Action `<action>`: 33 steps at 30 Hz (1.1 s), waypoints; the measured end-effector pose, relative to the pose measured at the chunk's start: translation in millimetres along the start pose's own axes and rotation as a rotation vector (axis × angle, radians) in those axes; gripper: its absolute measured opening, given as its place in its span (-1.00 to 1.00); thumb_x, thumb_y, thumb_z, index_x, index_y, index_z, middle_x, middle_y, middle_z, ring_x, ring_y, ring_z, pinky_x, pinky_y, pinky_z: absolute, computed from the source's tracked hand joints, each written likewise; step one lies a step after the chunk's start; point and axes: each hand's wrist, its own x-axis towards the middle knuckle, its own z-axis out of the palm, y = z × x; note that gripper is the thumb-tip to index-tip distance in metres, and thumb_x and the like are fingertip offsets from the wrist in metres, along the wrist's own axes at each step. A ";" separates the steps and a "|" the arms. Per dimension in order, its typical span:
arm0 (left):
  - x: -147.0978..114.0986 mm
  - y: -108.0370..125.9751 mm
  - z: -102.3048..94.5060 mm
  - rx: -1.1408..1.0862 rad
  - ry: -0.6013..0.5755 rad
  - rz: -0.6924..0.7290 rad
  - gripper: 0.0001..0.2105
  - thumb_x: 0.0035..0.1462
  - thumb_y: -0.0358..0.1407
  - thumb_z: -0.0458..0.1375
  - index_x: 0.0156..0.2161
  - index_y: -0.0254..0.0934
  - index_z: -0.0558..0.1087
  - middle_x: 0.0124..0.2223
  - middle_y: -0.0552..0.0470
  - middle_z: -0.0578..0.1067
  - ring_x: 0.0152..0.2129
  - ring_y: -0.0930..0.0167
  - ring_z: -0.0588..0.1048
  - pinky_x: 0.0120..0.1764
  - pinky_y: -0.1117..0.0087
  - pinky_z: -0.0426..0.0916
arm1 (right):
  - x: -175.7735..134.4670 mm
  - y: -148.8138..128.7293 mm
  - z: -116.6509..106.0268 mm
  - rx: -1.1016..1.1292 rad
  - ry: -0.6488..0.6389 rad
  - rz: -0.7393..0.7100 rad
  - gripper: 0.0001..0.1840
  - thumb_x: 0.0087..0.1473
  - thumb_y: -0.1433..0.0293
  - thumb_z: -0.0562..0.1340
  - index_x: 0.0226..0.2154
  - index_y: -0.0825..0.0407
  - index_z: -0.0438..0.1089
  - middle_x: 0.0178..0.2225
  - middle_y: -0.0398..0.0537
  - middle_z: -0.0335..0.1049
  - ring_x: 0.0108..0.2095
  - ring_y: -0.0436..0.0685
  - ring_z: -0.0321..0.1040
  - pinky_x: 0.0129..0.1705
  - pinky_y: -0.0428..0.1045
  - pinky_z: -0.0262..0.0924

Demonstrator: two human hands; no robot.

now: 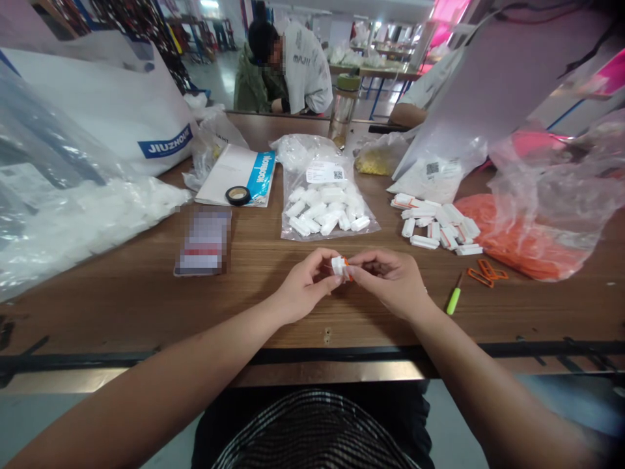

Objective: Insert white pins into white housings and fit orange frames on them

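Above the middle of the table, my left hand [310, 281] pinches a small white plastic part [338, 265] between thumb and fingers. My right hand [390, 277] grips an orange plastic ring [348, 268] that sits against the white part; fingertips hide much of both. Right of my right hand lies a pile of white plastic parts [439, 225], some with orange on them. Several loose orange rings [481, 273] rest in front of a clear bag of orange pieces [517, 238]. A tool with a green handle [454, 301] lies beside the rings.
A clear bag of white parts [327, 202] lies ahead. Left are a phone [202, 242], a notebook [219, 172] with a roll of black tape [237, 195], and a large bag [73, 228]. A bottle [344, 107] stands behind. Another person [305, 68] sits beyond the table.
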 end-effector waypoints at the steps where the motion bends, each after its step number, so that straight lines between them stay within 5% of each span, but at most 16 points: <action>1: 0.1 0.4 0.1 0.001 0.004 -0.002 -0.75 0.17 -0.31 0.20 -0.05 -0.22 0.32 -0.18 0.02 0.41 -0.32 0.43 0.40 -0.32 0.41 0.34 | -0.5 0.4 0.1 -0.032 0.010 -0.013 -0.83 0.01 0.24 0.39 -0.37 0.00 0.56 -0.43 -0.07 0.55 -0.47 0.03 0.40 -0.42 -0.03 0.29; 9: -0.5 3.5 2.2 0.029 0.021 -0.019 -0.77 0.18 -0.33 0.19 -0.06 -0.23 0.33 -0.18 0.03 0.42 -0.30 0.44 0.40 -0.31 0.41 0.34 | -3.0 -5.0 4.5 -0.194 0.048 -0.056 -0.86 0.02 0.29 0.36 -0.43 0.03 0.48 -0.52 -0.14 0.47 -0.59 -0.06 0.28 -0.55 -0.10 0.15; 26: -2.9 9.2 2.1 0.256 0.079 0.099 -0.81 0.24 -0.32 0.14 -0.04 -0.21 0.36 -0.09 -0.03 0.50 -0.16 0.33 0.48 -0.14 0.29 0.38 | -5.5 -8.7 2.7 -0.250 0.016 -0.078 -0.88 0.08 0.31 0.29 -0.41 0.02 0.49 -0.48 -0.12 0.50 -0.51 0.00 0.33 -0.45 -0.06 0.19; 33: -2.7 7.4 -0.9 0.275 0.055 0.119 -0.77 0.22 -0.38 0.13 -0.01 -0.20 0.35 -0.06 -0.02 0.48 -0.15 0.34 0.46 -0.13 0.30 0.37 | -2.5 -2.6 1.8 -0.097 0.013 0.014 -0.80 0.07 0.23 0.33 -0.44 0.02 0.48 -0.45 -0.10 0.51 -0.46 0.03 0.37 -0.38 -0.03 0.25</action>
